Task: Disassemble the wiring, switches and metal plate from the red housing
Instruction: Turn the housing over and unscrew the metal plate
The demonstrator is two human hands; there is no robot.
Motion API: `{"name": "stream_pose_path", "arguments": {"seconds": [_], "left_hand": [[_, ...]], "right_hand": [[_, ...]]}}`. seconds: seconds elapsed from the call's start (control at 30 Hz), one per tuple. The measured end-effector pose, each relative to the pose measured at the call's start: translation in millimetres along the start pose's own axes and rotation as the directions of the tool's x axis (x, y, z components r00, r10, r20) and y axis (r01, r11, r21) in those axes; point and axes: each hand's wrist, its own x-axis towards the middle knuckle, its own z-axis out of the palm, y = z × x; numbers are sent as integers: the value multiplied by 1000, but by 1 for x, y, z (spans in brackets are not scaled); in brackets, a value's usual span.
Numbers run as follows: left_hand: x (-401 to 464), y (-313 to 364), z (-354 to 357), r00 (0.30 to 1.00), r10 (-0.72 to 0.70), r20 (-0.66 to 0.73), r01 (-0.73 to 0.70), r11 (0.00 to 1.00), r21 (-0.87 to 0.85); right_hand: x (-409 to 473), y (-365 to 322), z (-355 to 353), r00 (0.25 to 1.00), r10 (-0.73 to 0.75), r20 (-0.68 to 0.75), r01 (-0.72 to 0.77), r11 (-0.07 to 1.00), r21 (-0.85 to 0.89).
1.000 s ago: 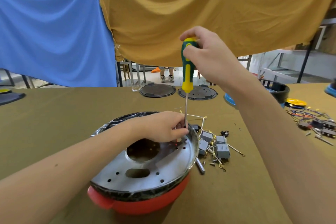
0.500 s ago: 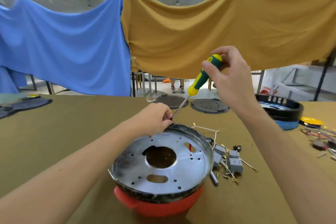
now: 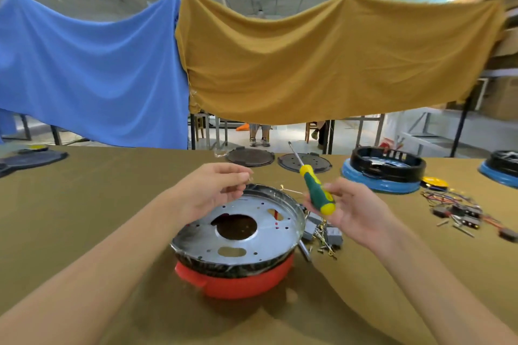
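The red housing (image 3: 238, 280) stands on the table in front of me, with the round metal plate (image 3: 263, 241) lying in its top and black film around the rim. My left hand (image 3: 215, 190) hovers over the plate's far left edge, palm up. Its fingertips are curled around what looks like a small screw (image 3: 249, 175). My right hand (image 3: 350, 210) grips the green and yellow screwdriver (image 3: 318, 194) by the handle, just right of the plate. The shaft points up and away, clear of the plate.
Grey switches and loose screws (image 3: 328, 234) lie against the housing's right side. Loose wiring with parts (image 3: 459, 210) is spread at the right. Two blue and black housings (image 3: 384, 176) (image 3: 501, 173) stand behind it, black discs (image 3: 304, 162) lie at the back, and a dark lid (image 3: 28, 159) lies far left.
The screwdriver has left the plate; my right hand lowered it and swung the tip up and away. My left hand lifted off the plate's edge, turned palm up, and let go of the shaft.
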Motion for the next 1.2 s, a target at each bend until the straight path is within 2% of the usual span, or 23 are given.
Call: {"name": "stream_pose_path", "arguments": {"seconds": [0.07, 0.13, 0.2, 0.27, 0.37, 0.47, 0.6, 0.67, 0.7, 0.77, 0.8, 0.87, 0.9, 1.0, 1.13, 1.2], "left_hand": [[-3, -2, 11, 999, -18, 49, 23, 995, -97], [-6, -4, 21, 994, -28, 105, 40, 993, -107], [-8, -6, 30, 990, -44, 137, 56, 995, -84], [-10, -7, 37, 987, -58, 153, 66, 997, -50], [-16, -11, 47, 986, -53, 159, 51, 999, 19], [-21, -14, 54, 987, -39, 158, 34, 999, 30], [-25, -15, 61, 987, -48, 155, 37, 997, 71], [-27, -16, 63, 993, -4, 120, -20, 979, 201], [-26, -18, 62, 995, 56, 83, -83, 926, 369], [-27, -22, 57, 977, 201, 75, -192, 663, 723], [-28, -24, 55, 972, 207, 106, -204, 536, 819], [-30, -29, 52, 982, 106, 154, -182, 364, 914], [-30, -32, 50, 986, 47, 160, -166, 317, 934], [-32, -37, 52, 983, -37, 178, -160, 294, 943], [-34, -35, 53, 983, -65, 171, -145, 297, 944], [-36, -35, 52, 984, -69, 166, -137, 310, 941]], "right_hand": [[-9, 13, 1, 995, 61, 75, -58, 998, -31], [-15, 23, 8, 998, 1, 60, 11, 981, -196], [-19, 31, 14, 986, -156, 54, 163, 855, -492], [-24, 36, 21, 950, -295, 101, 289, 716, -635], [-31, 41, 29, 882, -435, 184, 435, 596, -676], [-32, 45, 29, 822, -520, 231, 505, 480, -717], [-33, 46, 22, 797, -535, 282, 541, 423, -727], [-30, 42, 16, 825, -504, 255, 503, 448, -739], [-28, 37, 11, 854, -479, 204, 448, 477, -756], [-21, 25, -5, 921, -384, 64, 277, 530, -802], [-18, 20, -14, 947, -322, -1, 178, 525, -832], [-12, 17, -31, 973, -205, -104, -6, 429, -903], [-10, 19, -36, 977, -160, -144, -75, 373, -925], [-4, 33, -43, 976, -106, -192, -152, 301, -941], [2, 44, -41, 969, -146, -197, -149, 288, -946], [3, 44, -43, 969, -162, -189, -128, 330, -935]]}}
